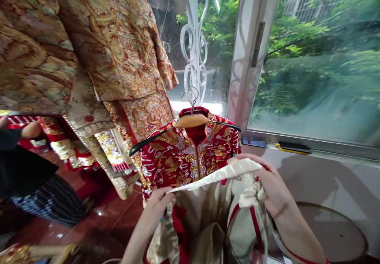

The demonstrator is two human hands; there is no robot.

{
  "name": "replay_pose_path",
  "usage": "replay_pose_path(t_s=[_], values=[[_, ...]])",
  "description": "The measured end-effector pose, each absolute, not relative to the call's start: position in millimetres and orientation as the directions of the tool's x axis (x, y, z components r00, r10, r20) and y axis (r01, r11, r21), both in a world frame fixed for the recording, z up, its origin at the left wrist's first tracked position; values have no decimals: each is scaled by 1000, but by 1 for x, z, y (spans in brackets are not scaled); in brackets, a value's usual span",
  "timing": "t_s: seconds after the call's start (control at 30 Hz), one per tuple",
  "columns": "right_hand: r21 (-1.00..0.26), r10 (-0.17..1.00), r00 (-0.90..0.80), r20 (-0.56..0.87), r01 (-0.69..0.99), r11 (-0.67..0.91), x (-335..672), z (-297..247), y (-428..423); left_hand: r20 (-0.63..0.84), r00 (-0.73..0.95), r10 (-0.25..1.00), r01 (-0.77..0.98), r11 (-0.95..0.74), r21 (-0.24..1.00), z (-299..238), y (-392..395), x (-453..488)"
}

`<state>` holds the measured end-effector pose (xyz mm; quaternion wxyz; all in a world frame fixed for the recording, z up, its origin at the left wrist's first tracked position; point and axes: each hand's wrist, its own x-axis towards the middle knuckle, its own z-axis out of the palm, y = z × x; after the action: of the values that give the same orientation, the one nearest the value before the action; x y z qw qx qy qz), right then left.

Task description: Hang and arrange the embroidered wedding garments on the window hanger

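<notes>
Stretched between my hands is a cream skirt with red trim, held by its pale waistband. My left hand is closed on the band's left end. On the other end, my right hand grips beside a gathered bunch of cream cloth; some of its fingers are hidden behind the fabric. Right behind the skirt hangs a red jacket with gold and silver embroidery. It is on a hanger with a wooden middle and dark arms, hooked near white scrolled ironwork.
Gold brocade garments hang at upper left. A person in dark clothing stands below them, an arm among more garments. On the window sill lie a phone-like object and a black-and-yellow item. A round surface is at lower right.
</notes>
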<state>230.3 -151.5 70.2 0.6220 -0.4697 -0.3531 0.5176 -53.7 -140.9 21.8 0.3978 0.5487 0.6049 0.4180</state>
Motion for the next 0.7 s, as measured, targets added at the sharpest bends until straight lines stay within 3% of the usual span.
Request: replay_pose_path(t_s=[0.07, 0.23, 0.4, 0.57, 0.7], values=[[-945, 970, 240, -39, -326, 42, 217, 89, -149, 21, -37, 999, 434, -3, 901, -5, -152, -39], [-971, 964, 266, -13, -232, 51, 191, 105, -144, 149, -105, 983, 606, -55, 794, -87, -201, 5], [-981, 974, 224, 15, -183, 57, 200, 106, -141, 336, 80, 938, 687, -296, 664, -146, -220, -15], [-971, 971, 234, -40, -237, 17, 208, 107, -152, 243, 264, 934, 824, -349, 446, -142, -203, -53], [-982, 979, 202, -30, -188, 9, 213, 105, -161, 109, 238, 965, 776, -257, 577, -132, -192, -52]])
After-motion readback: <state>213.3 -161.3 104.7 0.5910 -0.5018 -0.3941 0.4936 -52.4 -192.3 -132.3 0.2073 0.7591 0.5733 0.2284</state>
